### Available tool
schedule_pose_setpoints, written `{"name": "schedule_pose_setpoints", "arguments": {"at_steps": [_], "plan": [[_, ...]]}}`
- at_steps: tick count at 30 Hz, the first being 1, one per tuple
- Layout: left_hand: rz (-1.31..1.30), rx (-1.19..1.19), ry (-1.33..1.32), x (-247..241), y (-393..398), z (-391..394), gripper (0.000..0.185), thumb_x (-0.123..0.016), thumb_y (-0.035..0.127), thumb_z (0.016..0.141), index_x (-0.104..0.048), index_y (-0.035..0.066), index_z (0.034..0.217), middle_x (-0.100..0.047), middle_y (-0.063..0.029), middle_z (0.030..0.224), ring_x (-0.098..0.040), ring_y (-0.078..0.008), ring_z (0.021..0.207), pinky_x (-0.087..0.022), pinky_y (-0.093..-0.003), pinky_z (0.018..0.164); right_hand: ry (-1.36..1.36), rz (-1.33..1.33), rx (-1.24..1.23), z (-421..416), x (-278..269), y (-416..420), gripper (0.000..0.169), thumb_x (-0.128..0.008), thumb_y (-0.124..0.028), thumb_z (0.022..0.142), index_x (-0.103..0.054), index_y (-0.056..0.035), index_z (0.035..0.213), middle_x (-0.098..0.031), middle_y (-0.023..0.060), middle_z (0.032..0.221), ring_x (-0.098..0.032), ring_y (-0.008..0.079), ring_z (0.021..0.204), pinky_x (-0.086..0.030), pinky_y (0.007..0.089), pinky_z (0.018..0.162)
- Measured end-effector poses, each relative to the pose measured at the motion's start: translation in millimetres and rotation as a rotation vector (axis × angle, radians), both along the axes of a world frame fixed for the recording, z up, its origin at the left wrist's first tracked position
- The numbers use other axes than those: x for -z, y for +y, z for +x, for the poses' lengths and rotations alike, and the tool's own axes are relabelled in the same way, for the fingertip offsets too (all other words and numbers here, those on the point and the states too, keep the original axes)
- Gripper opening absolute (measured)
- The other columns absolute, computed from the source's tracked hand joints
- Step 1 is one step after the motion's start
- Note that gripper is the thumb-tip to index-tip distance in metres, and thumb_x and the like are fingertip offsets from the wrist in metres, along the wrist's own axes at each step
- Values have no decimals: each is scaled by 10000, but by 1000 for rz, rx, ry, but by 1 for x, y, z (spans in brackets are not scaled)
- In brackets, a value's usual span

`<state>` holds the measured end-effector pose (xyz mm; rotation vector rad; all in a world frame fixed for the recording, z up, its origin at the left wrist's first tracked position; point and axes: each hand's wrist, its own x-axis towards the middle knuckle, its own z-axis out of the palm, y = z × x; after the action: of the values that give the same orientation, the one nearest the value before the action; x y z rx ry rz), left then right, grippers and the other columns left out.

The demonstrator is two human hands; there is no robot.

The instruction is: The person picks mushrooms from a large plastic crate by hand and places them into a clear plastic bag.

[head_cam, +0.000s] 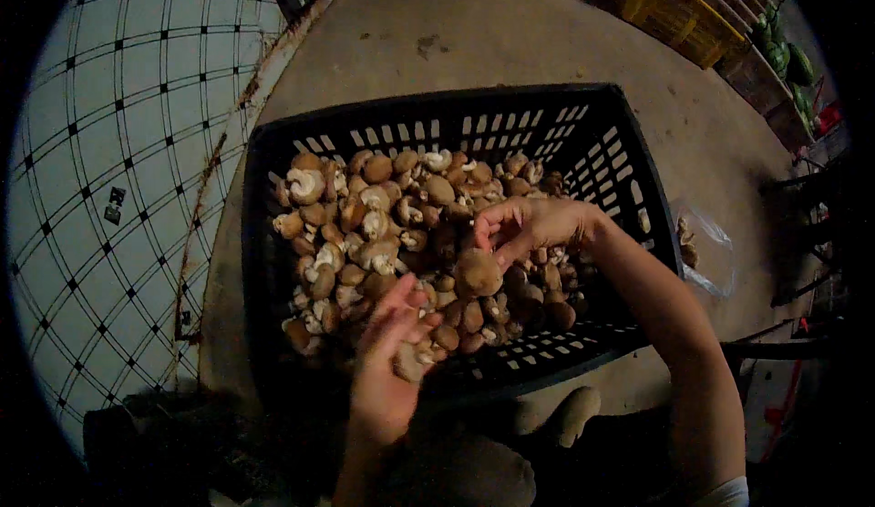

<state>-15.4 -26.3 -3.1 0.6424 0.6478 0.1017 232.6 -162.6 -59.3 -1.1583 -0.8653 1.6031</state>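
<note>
A black plastic crate (625, 158) with slotted walls stands before me, holding many brown-capped mushrooms (376, 220), some with pale stems turned up. My right hand (540, 225) reaches in from the right over the heap. Its thumb and fingertips hold a large round mushroom (478, 273), cap facing up. Over the crate's near side, my left hand (388, 363) is turned palm inward with its fingers raised. A paler mushroom (410, 363) rests in that palm against the fingers. The left fingertips are slightly blurred.
White tiled panel (137, 124) with a worn edge lies to the left. A clear plastic bag (711, 254) with brown pieces is on the concrete floor (437, 29) right of the crate. Yellow crate (683, 11) and green melons (783, 56) stand far right. Shoe (577, 415) shows below.
</note>
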Motion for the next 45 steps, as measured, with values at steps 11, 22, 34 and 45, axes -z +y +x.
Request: {"name": "schedule_pose_setpoints", "arguments": {"at_steps": [11, 22, 34, 45], "plan": [[5, 122, -22, -6, -5, 2, 531, -460, 161, 918, -311, 39, 1413, -405, -114, 1377, -497, -209, 1152, -479, -393, 855, -220, 35, -88, -5, -15, 14, 171, -658, 18, 805, -575, -47, 939, -595, -16, 875, -562, 64, 872, -472, 230, 743], [-1, -108, 17, -9, 10, -4, 510, -456, 177, 902, -360, 59, 1389, -476, -80, 1333, -532, -205, 1082, -515, -322, 750, -1393, -65, -402, -56, 13, 31, 233, -654, -282, 766, -669, -152, 959, -662, 54, 884, -646, 260, 875, -514, 389, 691], [126, -306, 18, -15, 24, -20, 469, -465, 216, 903, -425, 10, 1322, -511, -84, 1247, -531, -181, 1019, -457, -284, 722, -1446, -125, -540, -98, 25, 42, 310, -622, -312, 807, -658, -101, 1030, -659, 86, 972, -645, 264, 933, -513, 411, 734], [36, -278, -8, -18, 19, -17, 369, -477, 200, 906, -481, 47, 1242, -520, -80, 1215, -531, -190, 990, -463, -313, 709, -959, -19, -385, -73, 13, 31, 800, -811, -245, 631, -412, -119, 1313, -602, 109, 1038, -590, 297, 1005, -486, 412, 792]]}}
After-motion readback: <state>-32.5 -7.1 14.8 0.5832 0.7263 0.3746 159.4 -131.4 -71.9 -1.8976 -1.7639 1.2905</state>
